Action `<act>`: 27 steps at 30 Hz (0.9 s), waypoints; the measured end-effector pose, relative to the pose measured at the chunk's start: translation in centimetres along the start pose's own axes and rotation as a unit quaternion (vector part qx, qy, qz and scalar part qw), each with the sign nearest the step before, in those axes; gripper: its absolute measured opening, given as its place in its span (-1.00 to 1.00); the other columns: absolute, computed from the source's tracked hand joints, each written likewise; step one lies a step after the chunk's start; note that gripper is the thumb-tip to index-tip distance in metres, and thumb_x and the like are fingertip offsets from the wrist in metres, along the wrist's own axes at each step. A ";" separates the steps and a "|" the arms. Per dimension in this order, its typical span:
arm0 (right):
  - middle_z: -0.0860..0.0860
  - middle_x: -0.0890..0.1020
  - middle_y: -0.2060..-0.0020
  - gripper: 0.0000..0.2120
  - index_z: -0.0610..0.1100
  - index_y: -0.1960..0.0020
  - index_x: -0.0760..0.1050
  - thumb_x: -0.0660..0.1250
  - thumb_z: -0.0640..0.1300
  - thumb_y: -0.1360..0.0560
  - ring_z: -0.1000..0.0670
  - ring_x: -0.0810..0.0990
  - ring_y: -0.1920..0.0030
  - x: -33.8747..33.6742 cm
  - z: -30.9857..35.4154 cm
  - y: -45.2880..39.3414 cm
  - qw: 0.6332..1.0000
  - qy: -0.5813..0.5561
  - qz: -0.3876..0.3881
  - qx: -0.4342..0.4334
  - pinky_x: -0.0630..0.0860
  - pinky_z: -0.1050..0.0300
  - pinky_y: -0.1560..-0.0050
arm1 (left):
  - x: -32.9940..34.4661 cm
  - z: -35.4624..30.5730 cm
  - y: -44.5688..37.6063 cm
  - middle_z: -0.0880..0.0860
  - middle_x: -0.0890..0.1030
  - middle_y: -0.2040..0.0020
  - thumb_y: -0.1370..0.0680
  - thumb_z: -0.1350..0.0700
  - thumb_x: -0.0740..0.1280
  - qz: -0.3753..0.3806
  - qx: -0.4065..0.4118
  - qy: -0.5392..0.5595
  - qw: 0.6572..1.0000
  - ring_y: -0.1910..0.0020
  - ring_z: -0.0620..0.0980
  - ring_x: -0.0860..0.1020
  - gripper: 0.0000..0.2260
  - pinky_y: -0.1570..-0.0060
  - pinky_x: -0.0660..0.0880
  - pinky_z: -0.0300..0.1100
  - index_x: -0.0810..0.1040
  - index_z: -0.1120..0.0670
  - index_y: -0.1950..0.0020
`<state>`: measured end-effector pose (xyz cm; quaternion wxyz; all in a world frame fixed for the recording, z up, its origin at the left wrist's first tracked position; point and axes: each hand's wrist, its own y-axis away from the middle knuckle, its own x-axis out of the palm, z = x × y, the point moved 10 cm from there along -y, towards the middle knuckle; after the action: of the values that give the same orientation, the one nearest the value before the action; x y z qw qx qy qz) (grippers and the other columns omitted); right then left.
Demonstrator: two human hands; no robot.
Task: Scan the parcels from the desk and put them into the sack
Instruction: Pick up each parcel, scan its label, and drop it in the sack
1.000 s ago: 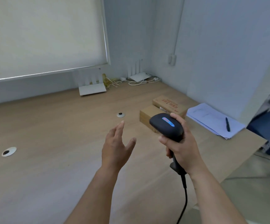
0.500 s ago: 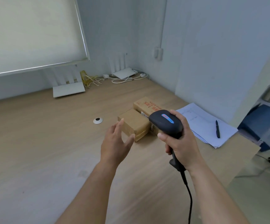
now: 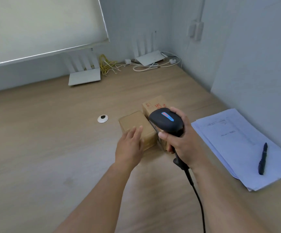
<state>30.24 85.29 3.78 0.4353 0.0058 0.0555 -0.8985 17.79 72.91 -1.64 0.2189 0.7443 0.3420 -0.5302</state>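
Two brown cardboard parcels lie side by side on the wooden desk. The plain parcel is on the left, and the parcel with red print is on the right, partly hidden by the scanner. My left hand is open, fingers spread, over the near end of the plain parcel; contact is unclear. My right hand grips the handle of a black barcode scanner, whose head hangs over the printed parcel. The scanner's cable runs down out of frame. No sack is in view.
A stack of white papers with a dark pen lies at the desk's right edge. A cable grommet sits left of the parcels. Two white routers and loose cables line the back wall.
My view has swung right and closer to the parcels. My left hand has reached forward to the plain parcel, and the scanner has come over the printed one.
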 end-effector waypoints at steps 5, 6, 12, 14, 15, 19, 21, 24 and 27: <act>-0.10 0.61 -0.04 -0.33 0.16 -0.40 0.35 0.46 -0.34 -0.45 -0.04 0.46 0.49 0.0 -2.2 -2.6 0.999 -0.018 0.027 0.014 0.50 0.09 0.41 | 2.8 2.0 -0.4 -0.04 0.16 -0.54 -0.62 0.15 0.09 0.050 -0.002 -0.086 0.995 -0.52 0.02 0.07 -0.54 -0.45 0.06 -0.09 0.19 -0.12 -0.52; -0.08 0.61 -0.04 -0.33 0.18 -0.39 0.36 0.46 -0.34 -0.45 -0.03 0.46 0.50 0.1 -2.5 -3.0 0.999 -0.026 0.032 0.015 0.50 0.09 0.42 | 2.6 2.8 -0.5 -0.05 0.18 -0.53 -0.62 0.17 0.11 0.048 -0.014 -0.090 0.995 -0.52 0.01 0.08 -0.55 -0.45 0.05 -0.08 0.25 -0.13 -0.49; -0.05 0.59 0.09 -0.34 0.27 -0.33 0.39 0.48 -0.19 -0.35 -0.08 0.44 0.54 1.0 -4.3 -4.3 0.996 -0.066 0.052 0.036 0.46 0.14 0.46 | -1.2 6.4 -1.3 0.05 0.56 -0.13 -0.57 -0.05 0.14 -0.058 -0.168 -0.055 0.983 -0.22 0.11 0.42 -0.74 -0.16 0.33 -0.06 0.48 0.04 -0.14; -0.02 0.58 0.12 -0.34 0.29 -0.32 0.38 0.48 -0.15 -0.33 -0.08 0.44 0.53 1.5 -4.7 -4.5 0.994 -0.072 0.064 0.044 0.45 0.16 0.46 | -0.1 5.9 -2.1 0.09 0.49 -0.20 -0.50 -0.33 0.11 -0.007 -0.209 -0.106 0.972 -0.23 0.13 0.39 -0.46 -0.14 0.33 -0.02 0.38 0.01 -0.30; -0.01 0.58 0.14 -0.34 0.30 -0.32 0.38 0.48 -0.14 -0.33 -0.08 0.44 0.53 1.7 -4.8 -4.6 0.994 -0.074 0.069 0.045 0.44 0.17 0.47 | 0.4 5.5 -2.4 0.11 0.45 -0.23 -0.44 -0.43 0.09 0.012 -0.220 -0.123 0.968 -0.24 0.14 0.37 -0.34 -0.12 0.33 0.00 0.32 0.00 -0.35; 0.02 0.58 0.17 -0.35 0.34 -0.29 0.38 0.48 -0.13 -0.32 -0.05 0.45 0.52 1.8 -5.0 -4.7 0.993 -0.075 0.075 0.051 0.43 0.17 0.48 | 1.5 5.2 -2.8 0.14 0.35 -0.23 -0.39 -0.39 0.19 0.038 -0.234 -0.148 0.960 -0.22 0.16 0.30 -0.28 -0.10 0.37 -0.02 0.22 0.03 -0.39; 0.03 0.58 0.17 -0.35 0.35 -0.29 0.38 0.48 -0.13 -0.33 -0.06 0.45 0.51 1.8 -4.8 -4.7 0.993 -0.072 0.073 0.051 0.44 0.16 0.47 | 1.0 5.9 -2.7 0.11 0.34 -0.20 -0.39 -0.29 0.23 0.030 -0.244 -0.112 0.963 -0.19 0.16 0.29 -0.39 -0.07 0.39 -0.02 0.28 0.00 -0.33; 0.04 0.58 0.19 -0.35 0.35 -0.29 0.38 0.47 -0.12 -0.33 -0.04 0.45 0.52 1.8 -4.5 -4.6 0.994 -0.070 0.067 0.050 0.44 0.18 0.47 | 0.1 8.4 -1.8 0.07 0.31 -0.22 -0.39 -0.22 0.24 0.035 -0.287 0.017 0.957 -0.24 0.13 0.29 -0.42 0.00 0.36 -0.05 0.28 -0.10 -0.38; 0.04 0.60 0.17 -0.35 0.37 -0.29 0.37 0.47 -0.12 -0.33 -0.01 0.46 0.52 2.7 -4.2 -4.4 0.994 -0.070 0.068 0.050 0.45 0.21 0.47 | -1.3 10.9 -1.1 0.05 0.34 -0.15 -0.46 -0.12 0.17 0.026 -0.313 0.124 0.941 -0.20 0.13 0.39 -0.45 -0.06 0.40 -0.03 0.20 -0.20 -0.46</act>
<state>25.01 86.34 -0.17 0.4971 -0.0310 -0.0208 -0.8669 9.76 65.83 -4.13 0.4108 0.7062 0.4959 -0.2943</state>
